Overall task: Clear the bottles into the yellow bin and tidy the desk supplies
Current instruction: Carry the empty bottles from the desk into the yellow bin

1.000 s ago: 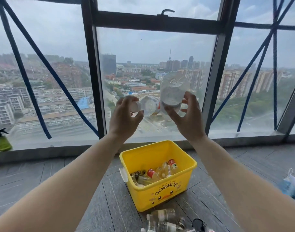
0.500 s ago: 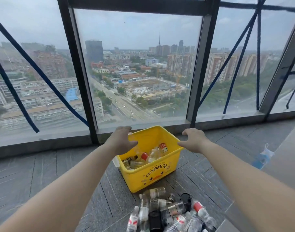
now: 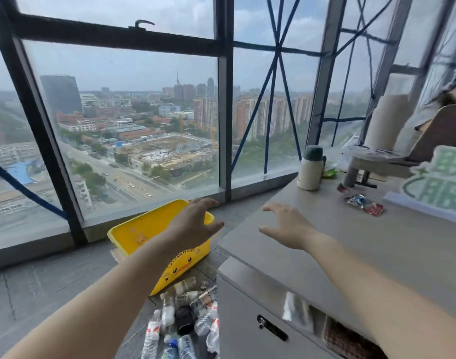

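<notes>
Big window (image 3: pixel 133 125) across the back, city far below. On the right, the grey tabletop (image 3: pixel 364 244) fills that side of the frame, and the cabinet front under it shows a small lock. Down on the floor (image 3: pixel 45 288), the yellow bin (image 3: pixel 144 229) sits by the window, just left of the tabletop's corner. In front of the bin a heap of bottles (image 3: pixel 185 325) lies on the floor, right against the cabinet side. Left hand (image 3: pixel 193 224) hangs over the bin's right rim, grip released, fingers spread, holding nothing. Right hand (image 3: pixel 289 226) hovers above the tabletop's near corner, grip released too, palm down. Farther back on the tabletop stands a white flask (image 3: pixel 310 169) with a green cap, upright. Some small crinkled wrappers (image 3: pixel 365 203) lie apart from it.
</notes>
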### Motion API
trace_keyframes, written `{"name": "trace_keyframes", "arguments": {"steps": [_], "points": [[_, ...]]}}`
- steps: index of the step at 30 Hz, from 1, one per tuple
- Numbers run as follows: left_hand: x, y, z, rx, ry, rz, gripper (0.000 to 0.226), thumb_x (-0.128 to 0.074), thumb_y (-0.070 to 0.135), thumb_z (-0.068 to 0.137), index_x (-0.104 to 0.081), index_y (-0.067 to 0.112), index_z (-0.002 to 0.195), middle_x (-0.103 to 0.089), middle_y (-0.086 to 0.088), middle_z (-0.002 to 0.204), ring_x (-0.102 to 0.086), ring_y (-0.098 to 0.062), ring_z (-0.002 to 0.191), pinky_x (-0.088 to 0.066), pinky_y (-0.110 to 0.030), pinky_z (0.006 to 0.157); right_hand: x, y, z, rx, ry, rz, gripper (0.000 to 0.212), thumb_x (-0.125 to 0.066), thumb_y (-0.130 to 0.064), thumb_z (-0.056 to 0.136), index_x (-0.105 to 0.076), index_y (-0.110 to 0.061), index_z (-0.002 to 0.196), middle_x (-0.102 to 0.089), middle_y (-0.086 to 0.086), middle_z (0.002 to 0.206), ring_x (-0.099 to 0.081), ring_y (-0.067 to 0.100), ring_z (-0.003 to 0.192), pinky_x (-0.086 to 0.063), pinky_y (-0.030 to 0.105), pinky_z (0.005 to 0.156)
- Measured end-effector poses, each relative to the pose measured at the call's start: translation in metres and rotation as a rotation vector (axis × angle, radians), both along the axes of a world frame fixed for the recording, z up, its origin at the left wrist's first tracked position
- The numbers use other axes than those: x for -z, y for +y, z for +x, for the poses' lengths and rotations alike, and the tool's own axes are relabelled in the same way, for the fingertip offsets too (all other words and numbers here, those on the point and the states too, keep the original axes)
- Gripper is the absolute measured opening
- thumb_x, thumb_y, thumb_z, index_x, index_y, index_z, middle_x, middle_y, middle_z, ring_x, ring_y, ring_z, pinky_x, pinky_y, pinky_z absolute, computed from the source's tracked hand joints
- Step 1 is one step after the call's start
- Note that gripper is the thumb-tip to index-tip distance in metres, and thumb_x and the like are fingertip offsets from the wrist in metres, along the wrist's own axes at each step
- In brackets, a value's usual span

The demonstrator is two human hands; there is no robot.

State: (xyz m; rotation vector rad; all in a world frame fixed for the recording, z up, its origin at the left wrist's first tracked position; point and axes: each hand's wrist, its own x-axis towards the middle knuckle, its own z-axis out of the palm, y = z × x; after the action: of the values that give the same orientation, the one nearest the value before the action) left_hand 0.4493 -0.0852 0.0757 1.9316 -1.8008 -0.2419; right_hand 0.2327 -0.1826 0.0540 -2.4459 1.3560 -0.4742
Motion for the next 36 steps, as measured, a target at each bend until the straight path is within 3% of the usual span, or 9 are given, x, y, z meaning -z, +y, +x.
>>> {"name": "trace_keyframes", "arguments": {"steps": [10, 18, 28, 36], "points": [[0.013, 0.031, -0.196, 0.309, -0.011, 0.004, 0.051, -0.06, 0.04, 0.088, -0.045, 0.023, 0.134, -0.041, -0.001, 0.141, -0.045, -0.02, 0.126, -0.038, -0.032, 0.103, -0.006, 0.128, -0.216, 0.363, 0.043, -0.038, 0.056, -0.058, -0.04, 0.09, -0.041, -0.02, 0.139, -0.04, 0.002, 0.146, -0.036, 0.022, 0.134, -0.03, 0.031, 0.107], [-0.002, 0.06, -0.333, 0.588, 0.0, -0.035, 0.05, -0.062, 0.039, 0.087, -0.047, 0.023, 0.133, -0.044, -0.005, 0.138, -0.047, -0.022, 0.124, -0.041, -0.034, 0.1, -0.017, 0.243, -0.359, 0.687, 0.023, -0.053, 0.055, -0.057, -0.04, 0.091, -0.039, -0.021, 0.14, -0.038, 0.002, 0.147, -0.033, 0.023, 0.135, -0.032, 0.037, 0.109], [-0.006, 0.102, -0.496, 0.951, -0.022, -0.062, 0.051, -0.059, 0.042, 0.089, -0.044, 0.025, 0.135, -0.041, -0.001, 0.141, -0.045, -0.021, 0.126, -0.039, -0.035, 0.102, -0.017, 0.357, -0.479, 1.059, 0.008, -0.056, 0.056, -0.057, -0.04, 0.091, -0.038, -0.023, 0.14, -0.036, -0.001, 0.148, -0.031, 0.02, 0.137, -0.031, 0.035, 0.109], [0.017, 0.1, -0.608, 1.124, -0.042, -0.028, 0.053, -0.058, 0.043, 0.089, -0.043, 0.026, 0.136, -0.038, 0.0, 0.144, -0.044, -0.021, 0.127, -0.039, -0.036, 0.104, 0.005, 0.387, -0.565, 1.262, 0.022, -0.037, 0.059, -0.063, -0.034, 0.088, -0.039, -0.025, 0.14, -0.034, 0.0, 0.149, -0.034, 0.022, 0.135, -0.034, 0.034, 0.107]]}}
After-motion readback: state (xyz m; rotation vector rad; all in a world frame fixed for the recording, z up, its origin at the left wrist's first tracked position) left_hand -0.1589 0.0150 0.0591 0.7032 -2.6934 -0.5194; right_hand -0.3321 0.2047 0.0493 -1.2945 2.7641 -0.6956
